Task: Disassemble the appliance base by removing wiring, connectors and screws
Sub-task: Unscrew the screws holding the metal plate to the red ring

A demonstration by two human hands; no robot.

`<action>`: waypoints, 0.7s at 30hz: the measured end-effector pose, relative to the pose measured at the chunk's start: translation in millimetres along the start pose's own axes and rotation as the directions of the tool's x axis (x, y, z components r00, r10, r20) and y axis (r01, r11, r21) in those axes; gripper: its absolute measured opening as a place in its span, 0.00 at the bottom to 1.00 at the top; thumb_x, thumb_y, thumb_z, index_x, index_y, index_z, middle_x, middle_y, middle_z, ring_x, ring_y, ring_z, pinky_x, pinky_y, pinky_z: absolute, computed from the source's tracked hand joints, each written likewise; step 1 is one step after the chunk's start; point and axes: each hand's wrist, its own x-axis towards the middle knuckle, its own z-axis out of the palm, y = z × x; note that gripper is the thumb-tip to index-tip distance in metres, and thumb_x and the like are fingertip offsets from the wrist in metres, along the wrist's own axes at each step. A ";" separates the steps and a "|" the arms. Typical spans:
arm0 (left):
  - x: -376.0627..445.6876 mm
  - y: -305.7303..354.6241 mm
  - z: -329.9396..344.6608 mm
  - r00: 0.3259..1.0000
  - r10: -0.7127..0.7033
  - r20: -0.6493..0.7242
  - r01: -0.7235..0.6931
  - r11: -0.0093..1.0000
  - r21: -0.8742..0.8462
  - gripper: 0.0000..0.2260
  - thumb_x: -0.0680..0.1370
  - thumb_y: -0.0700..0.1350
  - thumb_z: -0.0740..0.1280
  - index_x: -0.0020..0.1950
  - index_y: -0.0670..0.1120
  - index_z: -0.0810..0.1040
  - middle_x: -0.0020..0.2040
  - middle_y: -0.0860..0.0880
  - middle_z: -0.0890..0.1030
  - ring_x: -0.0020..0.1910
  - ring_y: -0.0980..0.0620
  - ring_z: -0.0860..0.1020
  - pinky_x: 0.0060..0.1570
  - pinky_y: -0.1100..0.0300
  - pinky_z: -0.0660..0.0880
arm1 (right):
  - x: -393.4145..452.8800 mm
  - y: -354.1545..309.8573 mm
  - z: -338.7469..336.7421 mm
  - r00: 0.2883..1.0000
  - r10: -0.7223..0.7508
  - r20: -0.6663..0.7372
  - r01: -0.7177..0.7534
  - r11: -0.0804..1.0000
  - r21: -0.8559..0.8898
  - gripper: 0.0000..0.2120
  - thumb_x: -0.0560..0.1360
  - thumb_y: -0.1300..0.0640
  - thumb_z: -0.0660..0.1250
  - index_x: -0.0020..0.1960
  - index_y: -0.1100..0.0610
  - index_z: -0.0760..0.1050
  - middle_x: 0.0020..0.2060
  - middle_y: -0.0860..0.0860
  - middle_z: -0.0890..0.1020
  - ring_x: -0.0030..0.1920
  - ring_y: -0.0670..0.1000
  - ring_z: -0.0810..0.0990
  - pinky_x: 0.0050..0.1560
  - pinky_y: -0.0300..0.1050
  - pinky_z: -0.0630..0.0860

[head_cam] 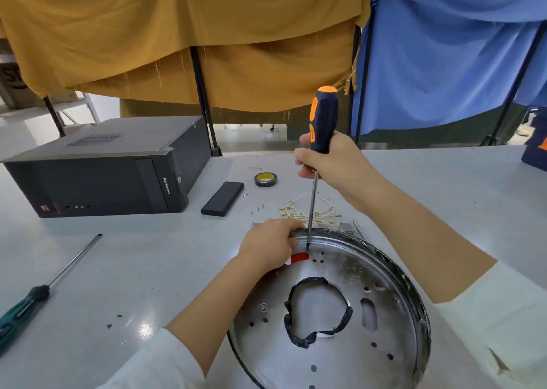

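**Screwdriver set in the rim of the metal base**

The appliance base (393, 314), a round shiny metal pan, lies on the table (148, 270) at about 5 o'clock of the view, and its near edge is cut off. The right hand (331, 160) is closed around the orange and dark handle of the screwdriver (321, 128), which stands almost upright with its tip at the 11 o'clock side of the pan. The left hand (270, 245) clamps the rim there, fingers curled over the edge.

I judge the pan to be thin, stiff and rather light, so it may slide or rock; holding the rim close to the tip is sensible. The edge can be sharp.

The screw head itself is too small to see. A loose bundle of wires (310, 214) lies at 12 o'clock behind the pan, partly hidden by the hand.
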 end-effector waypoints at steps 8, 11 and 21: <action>0.7 6.1 3.0 1.000 0.013 -0.018 -0.013 0.999 0.031 0.14 0.78 0.43 0.61 0.61 0.56 0.74 0.57 0.50 0.80 0.54 0.45 0.76 0.45 0.56 0.70 | 3.7 4.0 13.6 0.985 0.094 -0.145 -0.032 0.923 0.383 0.16 0.73 0.62 0.64 0.31 0.53 0.61 0.20 0.46 0.62 0.19 0.45 0.58 0.20 0.35 0.57; -0.6 6.7 2.2 0.999 0.031 -0.023 -0.030 0.999 0.034 0.15 0.77 0.43 0.61 0.62 0.57 0.74 0.55 0.51 0.81 0.52 0.45 0.77 0.43 0.56 0.70 | 8.5 2.9 5.0 0.957 0.003 0.290 -0.136 0.887 0.441 0.20 0.74 0.62 0.62 0.28 0.52 0.58 0.19 0.46 0.59 0.20 0.46 0.54 0.22 0.35 0.54; 1.0 5.6 5.7 1.000 0.007 -0.028 -0.007 1.000 0.015 0.14 0.77 0.43 0.61 0.59 0.57 0.74 0.53 0.50 0.81 0.51 0.45 0.77 0.43 0.56 0.71 | -4.2 -1.5 11.9 0.957 -0.060 -0.285 0.061 0.998 -0.008 0.13 0.74 0.52 0.69 0.54 0.52 0.67 0.42 0.49 0.77 0.44 0.49 0.77 0.41 0.37 0.74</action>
